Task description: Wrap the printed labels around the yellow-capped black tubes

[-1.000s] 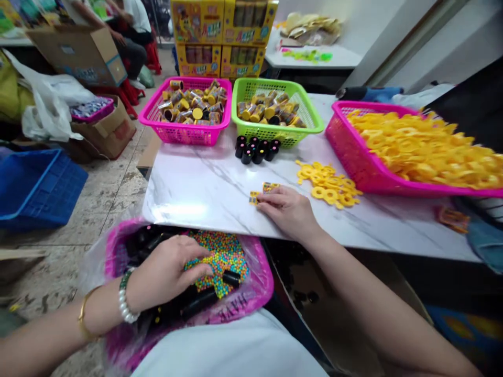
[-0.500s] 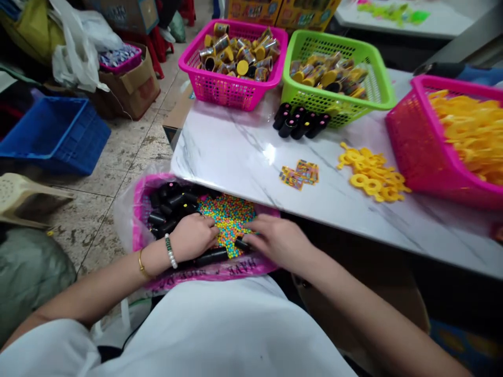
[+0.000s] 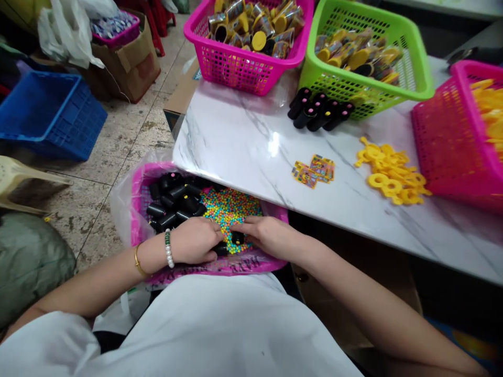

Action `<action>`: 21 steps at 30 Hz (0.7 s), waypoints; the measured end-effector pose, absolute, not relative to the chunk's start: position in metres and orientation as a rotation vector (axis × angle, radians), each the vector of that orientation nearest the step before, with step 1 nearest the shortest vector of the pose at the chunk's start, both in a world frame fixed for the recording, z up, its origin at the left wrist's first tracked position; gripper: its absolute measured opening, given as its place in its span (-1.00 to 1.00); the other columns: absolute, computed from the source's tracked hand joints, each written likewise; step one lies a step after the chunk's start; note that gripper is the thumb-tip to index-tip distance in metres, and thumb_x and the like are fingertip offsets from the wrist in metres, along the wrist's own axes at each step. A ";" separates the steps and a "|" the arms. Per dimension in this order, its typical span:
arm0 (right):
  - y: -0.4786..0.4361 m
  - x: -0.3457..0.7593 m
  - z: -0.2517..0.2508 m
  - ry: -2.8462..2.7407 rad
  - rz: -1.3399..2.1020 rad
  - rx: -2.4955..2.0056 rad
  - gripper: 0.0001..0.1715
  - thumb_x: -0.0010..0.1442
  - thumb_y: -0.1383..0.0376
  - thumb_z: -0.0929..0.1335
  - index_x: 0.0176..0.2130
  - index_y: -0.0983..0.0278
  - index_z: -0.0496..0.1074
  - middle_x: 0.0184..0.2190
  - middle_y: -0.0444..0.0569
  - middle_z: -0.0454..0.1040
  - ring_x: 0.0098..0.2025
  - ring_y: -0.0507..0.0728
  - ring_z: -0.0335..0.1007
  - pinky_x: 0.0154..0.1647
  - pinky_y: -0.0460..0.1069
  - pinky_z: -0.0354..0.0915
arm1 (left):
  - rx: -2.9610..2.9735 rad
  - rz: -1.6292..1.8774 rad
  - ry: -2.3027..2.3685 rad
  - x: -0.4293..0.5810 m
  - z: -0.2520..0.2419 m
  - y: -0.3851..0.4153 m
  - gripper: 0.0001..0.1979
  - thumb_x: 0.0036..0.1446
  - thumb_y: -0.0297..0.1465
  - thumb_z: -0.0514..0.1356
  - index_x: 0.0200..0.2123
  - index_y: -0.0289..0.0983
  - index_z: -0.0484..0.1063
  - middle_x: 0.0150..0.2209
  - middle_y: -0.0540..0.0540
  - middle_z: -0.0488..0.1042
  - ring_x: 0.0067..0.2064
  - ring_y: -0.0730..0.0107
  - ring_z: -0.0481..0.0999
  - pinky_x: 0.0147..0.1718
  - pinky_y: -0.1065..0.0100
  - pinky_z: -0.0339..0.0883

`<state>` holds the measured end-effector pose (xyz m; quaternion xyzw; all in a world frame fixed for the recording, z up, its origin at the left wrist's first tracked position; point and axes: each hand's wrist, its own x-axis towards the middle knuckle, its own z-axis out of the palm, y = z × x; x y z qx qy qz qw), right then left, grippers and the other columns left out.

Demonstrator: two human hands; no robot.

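Observation:
A pink basket (image 3: 137, 209) lined with clear plastic sits at my lap, with small multicoloured beads (image 3: 231, 204) and several black tubes (image 3: 176, 201) in it. My left hand (image 3: 196, 241) is closed low over the beads, its fingers curled; the end of a black tube (image 3: 222, 248) shows between finger and thumb. From the other side, my right hand (image 3: 273, 236) has its fingers and thumb on a short-looking black tube (image 3: 238, 238) with a yellow dot, resting among the beads. Part of each held tube is hidden by the fingers.
On the marble-patterned table (image 3: 236, 141) stand several black tubes (image 3: 318, 112), printed stickers (image 3: 314, 170) and yellow ring-ended pieces (image 3: 393, 173). Behind them are a pink basket (image 3: 243, 68), a green basket (image 3: 365, 89) and another pink basket (image 3: 440, 125). A blue crate (image 3: 74, 120) is on the floor.
My view has shifted, so the table things appear farther right. The left thumb has come down beside its black tube, and the right hand's tube has moved closer to the left hand.

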<state>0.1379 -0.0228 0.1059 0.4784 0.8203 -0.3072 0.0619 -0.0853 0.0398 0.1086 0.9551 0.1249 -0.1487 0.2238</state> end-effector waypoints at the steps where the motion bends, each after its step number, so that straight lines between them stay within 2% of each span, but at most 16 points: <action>1: -0.022 0.136 0.104 2.476 -0.839 1.418 -0.58 0.31 0.42 0.31 0.13 0.20 0.46 -0.18 0.05 0.50 -0.24 0.15 0.47 -0.23 -0.02 0.33 | 2.633 -0.409 0.345 -0.086 0.109 0.040 -0.75 0.11 -0.33 0.29 -0.15 -0.32 0.54 -0.23 -0.17 0.57 -0.18 0.13 0.56 -0.17 0.20 0.40; 4: -0.018 0.129 0.101 2.554 -0.531 1.369 -0.73 0.32 0.34 0.33 0.00 0.29 0.52 -0.06 0.15 0.44 -0.08 0.24 0.40 -0.11 0.06 0.33 | 2.659 -0.381 0.337 -0.086 0.108 0.038 -0.71 0.12 -0.26 0.30 -0.15 -0.32 0.53 -0.23 -0.19 0.56 -0.20 0.11 0.55 -0.17 0.18 0.40; 6: -0.015 0.123 0.100 2.585 -0.348 1.350 -0.74 0.35 0.37 0.29 -0.06 0.35 0.52 -0.02 0.21 0.41 -0.06 0.27 0.37 -0.08 0.10 0.32 | 2.684 -0.362 0.328 -0.085 0.107 0.036 -0.70 0.12 -0.22 0.31 -0.17 -0.32 0.53 -0.24 -0.20 0.56 -0.20 0.12 0.55 -0.18 0.18 0.39; 9: -0.014 0.116 0.098 2.577 -0.351 1.235 -0.77 0.34 0.41 0.27 -0.12 0.38 0.51 -0.16 0.16 0.45 -0.16 0.23 0.39 -0.15 0.09 0.33 | 2.693 -0.334 0.311 -0.085 0.104 0.035 -0.74 0.10 -0.26 0.33 -0.20 -0.32 0.52 -0.28 -0.19 0.57 -0.21 0.13 0.56 -0.21 0.21 0.38; 12: -0.014 0.117 0.099 2.558 -0.630 1.238 -0.82 0.30 0.36 0.34 -0.13 0.34 0.53 -0.23 0.07 0.48 -0.24 0.17 0.44 -0.19 0.05 0.36 | 2.689 -0.297 0.278 -0.089 0.102 0.037 -0.78 0.08 -0.30 0.31 -0.22 -0.31 0.51 -0.29 -0.18 0.57 -0.22 0.14 0.55 -0.22 0.21 0.38; 16: -0.017 0.135 0.107 2.725 -1.193 1.608 -0.68 0.24 0.29 0.42 0.00 0.27 0.51 -0.15 0.04 0.50 -0.13 0.13 0.48 -0.09 0.01 0.40 | 2.637 -0.232 0.258 -0.097 0.102 0.041 -0.80 0.07 -0.34 0.28 -0.22 -0.28 0.49 -0.29 -0.15 0.57 -0.24 0.16 0.55 -0.22 0.23 0.39; 19: -0.022 0.147 0.114 2.799 -1.621 1.755 -0.70 0.22 0.25 0.45 -0.03 0.22 0.55 -0.11 0.03 0.51 -0.06 0.13 0.47 0.00 0.03 0.40 | 2.557 -0.213 0.280 -0.099 0.105 0.043 -0.81 0.06 -0.40 0.26 -0.21 -0.27 0.45 -0.30 -0.12 0.57 -0.26 0.19 0.56 -0.27 0.26 0.39; 21: -0.025 0.149 0.114 2.714 -1.918 1.831 -0.69 0.19 0.21 0.47 -0.05 0.21 0.55 -0.12 0.02 0.51 -0.10 0.12 0.48 -0.05 0.02 0.43 | 2.501 -0.201 0.303 -0.098 0.106 0.045 -0.80 0.08 -0.42 0.24 -0.18 -0.27 0.43 -0.28 -0.10 0.57 -0.26 0.21 0.57 -0.28 0.29 0.39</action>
